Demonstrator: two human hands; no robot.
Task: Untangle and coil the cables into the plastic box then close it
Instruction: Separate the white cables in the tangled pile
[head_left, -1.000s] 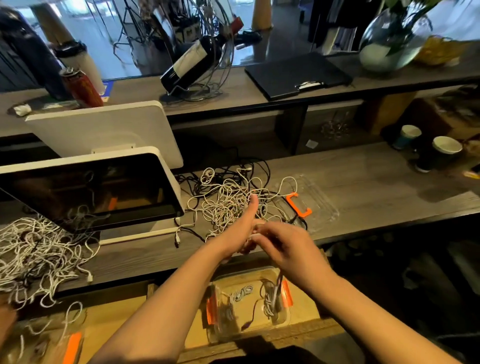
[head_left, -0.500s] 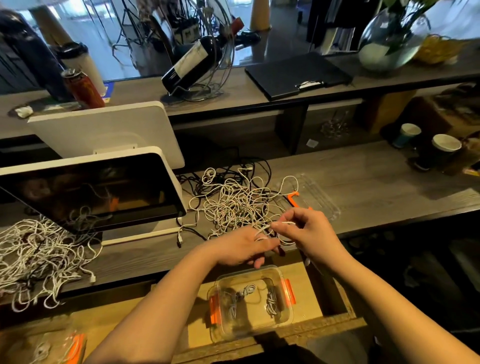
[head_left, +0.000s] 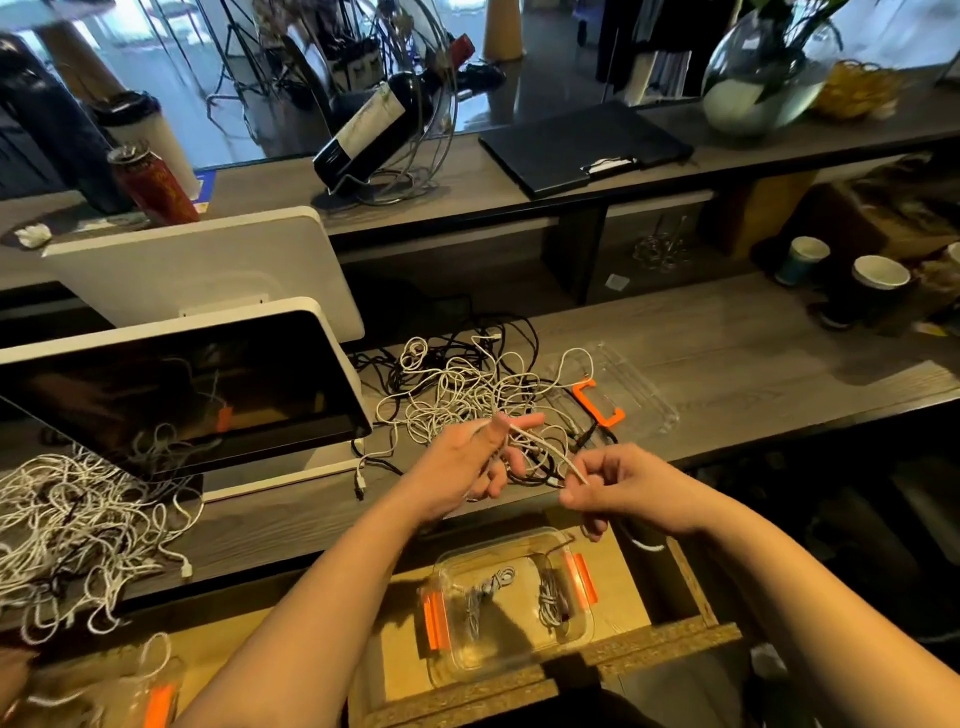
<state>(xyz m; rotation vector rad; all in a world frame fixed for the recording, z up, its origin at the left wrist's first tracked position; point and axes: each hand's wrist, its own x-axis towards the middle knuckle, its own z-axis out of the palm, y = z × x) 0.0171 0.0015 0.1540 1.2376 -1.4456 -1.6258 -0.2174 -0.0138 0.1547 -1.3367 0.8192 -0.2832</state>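
From the head view, both hands work just above the near edge of the wooden counter (head_left: 727, 364). The left hand (head_left: 462, 467) has its thumb and fingers curled round one end of a white cable (head_left: 545, 451), and the right hand (head_left: 623, 488) pinches the other end between thumb and fingertips, so a short stretch runs taut between them, probably to draw it straight before winding it into a coil. Just beyond the hands lies the tangled pile (head_left: 478, 389) of white and black cables, close enough to feed from. The clear plastic box (head_left: 511, 613) sits directly below the hands on a lower shelf, open, with a couple of small coils already in it, handy for dropping the next one in. Its lid (head_left: 623, 395), with orange clips, rests right of the pile, out of the way until closing. A second tangle (head_left: 78, 519) waits at far left.
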